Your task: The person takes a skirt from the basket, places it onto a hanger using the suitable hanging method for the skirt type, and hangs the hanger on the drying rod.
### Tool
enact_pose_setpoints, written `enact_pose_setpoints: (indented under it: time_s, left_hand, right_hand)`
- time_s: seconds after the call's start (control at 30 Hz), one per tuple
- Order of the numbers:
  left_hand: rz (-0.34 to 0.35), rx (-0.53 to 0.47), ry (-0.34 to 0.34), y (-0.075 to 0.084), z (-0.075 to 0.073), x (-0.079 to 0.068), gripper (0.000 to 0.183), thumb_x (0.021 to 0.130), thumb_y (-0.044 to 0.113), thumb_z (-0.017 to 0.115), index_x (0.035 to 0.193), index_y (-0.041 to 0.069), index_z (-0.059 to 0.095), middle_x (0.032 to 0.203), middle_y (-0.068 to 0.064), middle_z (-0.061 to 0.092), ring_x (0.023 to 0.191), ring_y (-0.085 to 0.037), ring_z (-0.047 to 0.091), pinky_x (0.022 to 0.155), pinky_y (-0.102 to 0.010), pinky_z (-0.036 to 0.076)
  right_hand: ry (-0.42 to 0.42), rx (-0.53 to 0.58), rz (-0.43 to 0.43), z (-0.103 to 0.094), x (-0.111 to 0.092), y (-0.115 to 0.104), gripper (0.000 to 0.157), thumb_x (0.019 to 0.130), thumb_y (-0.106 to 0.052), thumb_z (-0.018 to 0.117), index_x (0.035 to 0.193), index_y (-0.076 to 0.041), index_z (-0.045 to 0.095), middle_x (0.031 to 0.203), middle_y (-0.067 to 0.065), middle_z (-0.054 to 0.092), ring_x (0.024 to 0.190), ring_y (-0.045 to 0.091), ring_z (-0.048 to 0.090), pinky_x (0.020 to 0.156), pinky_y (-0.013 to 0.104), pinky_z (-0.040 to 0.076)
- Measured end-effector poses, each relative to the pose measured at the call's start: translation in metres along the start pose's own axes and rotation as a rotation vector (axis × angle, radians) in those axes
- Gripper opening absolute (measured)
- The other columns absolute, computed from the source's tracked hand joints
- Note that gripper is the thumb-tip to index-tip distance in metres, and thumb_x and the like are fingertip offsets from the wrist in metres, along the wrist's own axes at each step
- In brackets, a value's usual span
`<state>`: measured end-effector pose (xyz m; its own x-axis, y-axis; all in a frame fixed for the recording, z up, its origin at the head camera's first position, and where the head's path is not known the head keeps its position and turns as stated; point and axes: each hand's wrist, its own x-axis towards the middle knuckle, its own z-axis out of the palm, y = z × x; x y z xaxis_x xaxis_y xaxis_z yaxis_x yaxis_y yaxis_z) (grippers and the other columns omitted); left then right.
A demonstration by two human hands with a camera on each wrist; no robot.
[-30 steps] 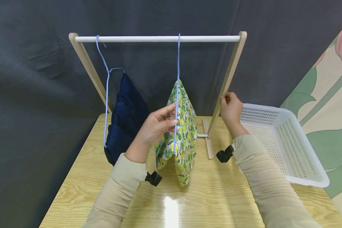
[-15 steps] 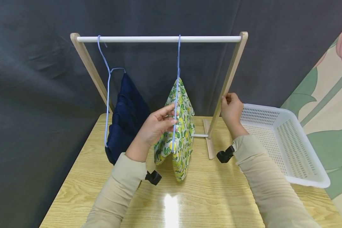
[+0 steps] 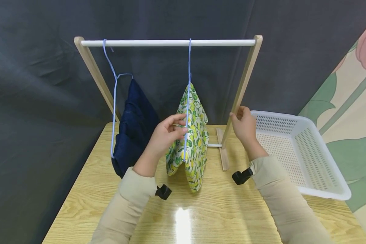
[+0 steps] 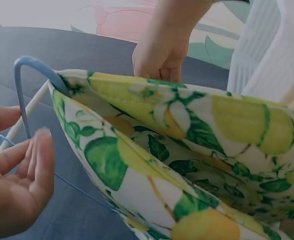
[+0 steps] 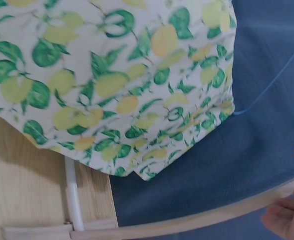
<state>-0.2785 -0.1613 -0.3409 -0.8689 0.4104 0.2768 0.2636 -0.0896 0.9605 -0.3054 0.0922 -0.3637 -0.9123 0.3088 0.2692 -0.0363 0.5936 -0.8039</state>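
My left hand (image 3: 166, 135) pinches the front wire of a blue hanger (image 3: 189, 64) between thumb and fingers. Over that hanger drapes a white garment (image 3: 196, 142) printed with lemons and green leaves; the left wrist view looks into its open fold (image 4: 151, 135). The hanger hooks on the white rail (image 3: 146, 43) of a small wooden clothes rack. My right hand (image 3: 244, 127) grips the rack's right upright (image 3: 243, 79), thumb in front, the other fingers partly behind it. In the right wrist view only fingertips (image 5: 281, 215) show at the wood.
A second blue hanger (image 3: 114, 84) with a dark navy garment (image 3: 135, 125) hangs at the rail's left end. A white perforated basket (image 3: 323, 154) sits on the wooden table (image 3: 213, 213), right of the rack. Dark cloth (image 3: 158, 20) covers the wall behind.
My right hand has slid a little lower on the upright. The lemon garment has swung slightly left, its lower edge rising a bit. My left hand stays at the hanger.
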Motion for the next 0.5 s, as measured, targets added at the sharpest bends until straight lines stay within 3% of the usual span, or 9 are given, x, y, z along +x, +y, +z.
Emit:
enact_pose_setpoints:
  time_s: [0.13,0.23,0.4,0.5]
  left_hand:
    - [0.027,0.18,0.039,0.001,-0.002,-0.007,0.04,0.085,0.017,0.055,0.123,0.009,0.046,0.108,-0.006,0.049,0.092,-0.018,0.048,0.078,-0.034,0.042]
    - [0.063,0.271,0.004,0.001,-0.003,-0.011,0.049,0.085,0.025,0.055,0.128,0.01,0.04,0.119,-0.005,0.045,0.104,-0.016,0.043,0.085,-0.036,0.037]
    - [0.075,0.408,-0.122,-0.001,-0.009,-0.024,0.085,0.074,0.054,0.054,0.139,0.018,0.013,0.141,-0.001,0.014,0.126,-0.018,0.014,0.096,-0.05,0.019]
    - [0.048,0.525,-0.136,-0.003,-0.012,-0.036,0.101,0.064,0.068,0.051,0.139,0.025,-0.002,0.143,0.004,-0.003,0.128,-0.016,-0.003,0.094,-0.058,0.008]
  right_hand:
    - [-0.064,-0.035,-0.027,0.004,-0.015,0.003,0.055,0.089,-0.028,0.044,0.129,0.005,0.027,0.127,0.024,0.036,0.113,0.036,0.037,0.09,0.044,0.033]
    - [-0.114,-0.061,-0.059,0.005,-0.027,0.003,0.058,0.089,-0.031,0.044,0.129,0.006,0.025,0.129,0.025,0.032,0.114,0.038,0.034,0.089,0.047,0.032]
    - [-0.175,-0.103,-0.134,0.002,-0.05,0.006,0.065,0.088,-0.036,0.044,0.13,0.008,0.022,0.129,0.028,0.029,0.116,0.042,0.028,0.091,0.052,0.026]
    - [-0.211,-0.11,-0.179,0.0,-0.062,0.01,0.07,0.086,-0.036,0.048,0.132,0.007,0.02,0.131,0.028,0.026,0.118,0.043,0.023,0.092,0.055,0.021]
